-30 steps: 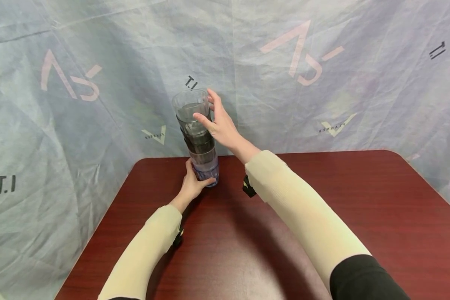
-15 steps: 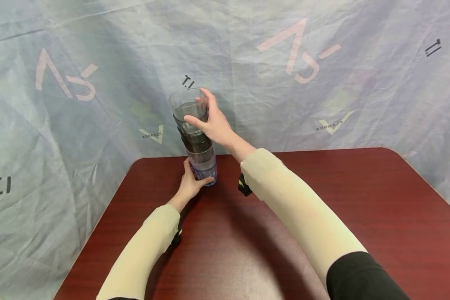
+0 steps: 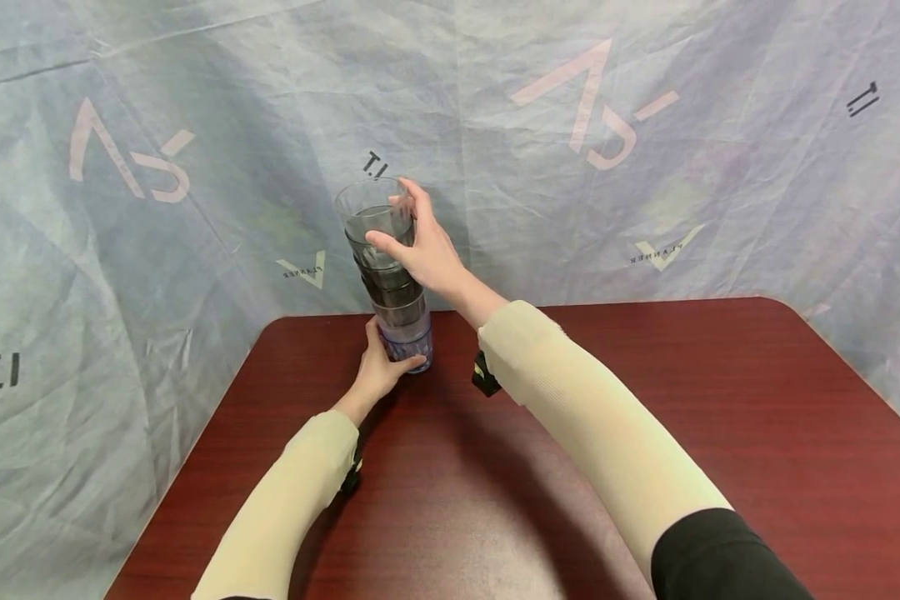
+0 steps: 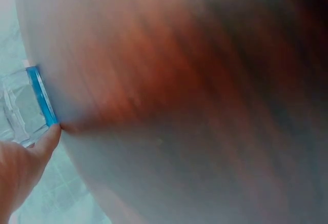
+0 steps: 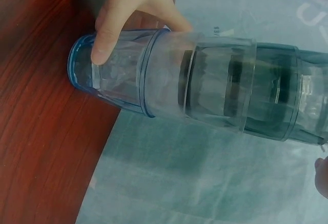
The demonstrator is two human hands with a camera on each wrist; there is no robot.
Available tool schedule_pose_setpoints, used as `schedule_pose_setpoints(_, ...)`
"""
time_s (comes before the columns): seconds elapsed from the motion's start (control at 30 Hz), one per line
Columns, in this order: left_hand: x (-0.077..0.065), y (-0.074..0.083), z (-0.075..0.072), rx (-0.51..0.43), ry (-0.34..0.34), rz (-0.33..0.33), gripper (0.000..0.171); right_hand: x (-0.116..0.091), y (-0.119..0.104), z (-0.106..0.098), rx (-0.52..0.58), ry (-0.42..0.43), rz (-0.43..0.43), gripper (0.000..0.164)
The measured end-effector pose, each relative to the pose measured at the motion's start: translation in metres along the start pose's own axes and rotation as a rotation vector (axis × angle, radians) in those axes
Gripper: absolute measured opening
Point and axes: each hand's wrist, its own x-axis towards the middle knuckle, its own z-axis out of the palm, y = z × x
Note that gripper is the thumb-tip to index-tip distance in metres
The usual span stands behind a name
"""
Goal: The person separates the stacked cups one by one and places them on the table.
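Note:
A tall stack of nested plastic cups (image 3: 392, 293) stands at the table's far left, leaning slightly left in the head view. The bottom cup (image 5: 120, 75) is bluish with a blue base and rim; smoky dark cups come above it, and a clear cup (image 3: 367, 197) tops the stack. My left hand (image 3: 376, 367) grips the bottom cup low down, its thumb across the front near the base. My right hand (image 3: 429, 250) holds the top cup from the right, thumb in front and fingers behind, partly seen through the clear wall.
The stack stands on a reddish-brown wooden table (image 3: 630, 392) with rounded far corners. Behind and to the left hangs a grey printed cloth (image 3: 540, 192). A dark wrist camera (image 3: 485, 377) hangs under the right cuff.
My right hand has moved a little left around the top cup, its fingertips now behind the rim and thumb farther across the front. My left hand keeps its grip; the view shifts slightly.

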Motion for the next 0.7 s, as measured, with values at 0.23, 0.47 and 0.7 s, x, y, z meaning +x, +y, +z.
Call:
schedule_pose_setpoints(0.23, -0.001, 0.001, 0.001, -0.010, -0.013, -0.004, 0.101, -0.003, -0.006, -0.002, 0.063, 0.028, 0.016, 0.081)
schedule_pose_setpoints(0.47, 0.000, 0.003, 0.001, 0.003, -0.001, -0.012, 0.101, 0.004, -0.021, -0.006, 0.146, 0.098, -0.066, 0.080)
schedule_pose_setpoints(0.7, -0.002, 0.004, -0.001, 0.010, -0.004, -0.019, 0.101, 0.005, -0.039, -0.014, 0.247, 0.159, -0.134, 0.079)
